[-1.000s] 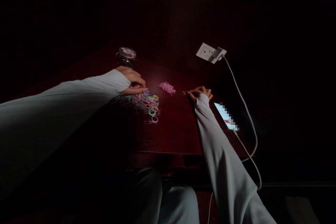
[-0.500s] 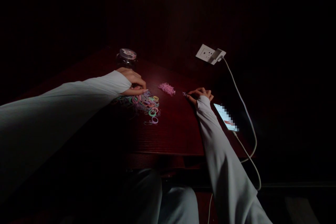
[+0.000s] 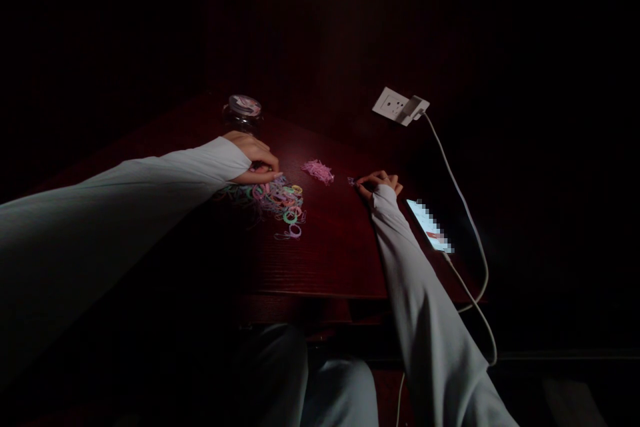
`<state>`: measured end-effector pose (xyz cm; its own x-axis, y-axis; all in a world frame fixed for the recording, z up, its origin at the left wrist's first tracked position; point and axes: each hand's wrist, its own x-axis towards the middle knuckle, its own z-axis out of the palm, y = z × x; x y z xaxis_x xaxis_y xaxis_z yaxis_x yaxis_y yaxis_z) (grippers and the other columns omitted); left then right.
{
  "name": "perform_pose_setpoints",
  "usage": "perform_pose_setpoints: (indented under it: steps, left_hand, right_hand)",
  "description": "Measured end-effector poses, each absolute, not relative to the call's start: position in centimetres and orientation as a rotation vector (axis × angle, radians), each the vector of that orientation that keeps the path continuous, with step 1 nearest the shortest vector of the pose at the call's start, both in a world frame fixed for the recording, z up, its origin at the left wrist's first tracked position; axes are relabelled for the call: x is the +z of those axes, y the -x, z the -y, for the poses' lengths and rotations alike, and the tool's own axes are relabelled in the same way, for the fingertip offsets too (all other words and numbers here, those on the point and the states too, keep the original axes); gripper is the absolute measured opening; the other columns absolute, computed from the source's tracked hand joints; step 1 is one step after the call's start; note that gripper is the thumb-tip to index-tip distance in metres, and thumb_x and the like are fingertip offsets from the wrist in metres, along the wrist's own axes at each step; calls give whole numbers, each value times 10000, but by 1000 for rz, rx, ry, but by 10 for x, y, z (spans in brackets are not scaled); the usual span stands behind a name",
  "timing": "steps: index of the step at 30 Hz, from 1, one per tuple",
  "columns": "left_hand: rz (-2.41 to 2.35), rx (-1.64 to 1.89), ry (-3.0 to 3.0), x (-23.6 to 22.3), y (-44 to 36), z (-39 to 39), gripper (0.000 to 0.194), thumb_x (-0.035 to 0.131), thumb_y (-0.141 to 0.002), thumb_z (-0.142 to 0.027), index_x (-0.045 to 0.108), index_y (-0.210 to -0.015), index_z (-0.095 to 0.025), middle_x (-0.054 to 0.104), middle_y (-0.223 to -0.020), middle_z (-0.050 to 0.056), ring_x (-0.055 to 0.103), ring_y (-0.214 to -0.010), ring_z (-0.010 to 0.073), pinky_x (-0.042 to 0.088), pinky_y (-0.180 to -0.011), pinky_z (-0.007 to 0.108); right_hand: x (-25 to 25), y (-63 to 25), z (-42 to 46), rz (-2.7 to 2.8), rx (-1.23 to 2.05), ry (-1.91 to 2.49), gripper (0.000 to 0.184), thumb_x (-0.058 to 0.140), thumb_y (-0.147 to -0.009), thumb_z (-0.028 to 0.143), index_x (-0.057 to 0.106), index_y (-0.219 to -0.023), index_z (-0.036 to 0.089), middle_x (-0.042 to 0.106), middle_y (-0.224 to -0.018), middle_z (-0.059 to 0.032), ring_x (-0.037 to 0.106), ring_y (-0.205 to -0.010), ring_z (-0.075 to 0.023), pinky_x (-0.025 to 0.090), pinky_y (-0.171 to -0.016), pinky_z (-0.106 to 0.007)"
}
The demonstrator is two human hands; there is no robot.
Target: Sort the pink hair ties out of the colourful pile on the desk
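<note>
My left hand [image 3: 256,159] is curled over the mixed pile of coloured hair ties [image 3: 280,199]; thumb and fingers are drawn together, and what sits between them is hidden. Thin bands and thicker rings in green, pink, purple and yellow make up that pile. On the right, my right hand [image 3: 380,183] pinches at a small bunch of purple elastic bands [image 3: 351,181] on the table, fingertips touching it. Between both hands lies a separate heap of pink elastic bands [image 3: 318,172].
A lidded clear jar [image 3: 243,112] stands behind my left hand. A lit phone [image 3: 429,225] lies right of my right forearm, its white cable [image 3: 467,207] running to a charger in the wall socket [image 3: 393,105]. The dark red table's [image 3: 310,273] front edge is near my knees.
My right hand has shifted slightly left at the purple bands, which show a little more. The left hand stays over the mixed pile with barely any movement.
</note>
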<state>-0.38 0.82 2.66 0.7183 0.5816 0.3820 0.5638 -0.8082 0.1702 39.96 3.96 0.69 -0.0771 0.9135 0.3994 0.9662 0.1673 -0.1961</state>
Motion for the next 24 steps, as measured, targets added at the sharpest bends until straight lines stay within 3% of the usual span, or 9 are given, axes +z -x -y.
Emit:
perform_pose_setpoints:
  steps: [24]
  left_hand:
    - [-959, 691, -2849, 24, 3, -9, 380, 558, -1055, -448, 786, -863, -213, 631, -664, 6, 544, -658, 142, 376, -674, 277]
  right_hand:
    - [9, -397, -39, 1990, -125, 1782, 239, 710, -908, 453, 842, -1022, 290, 648, -1170, -85, 417, -1181, -338, 281, -1011, -496]
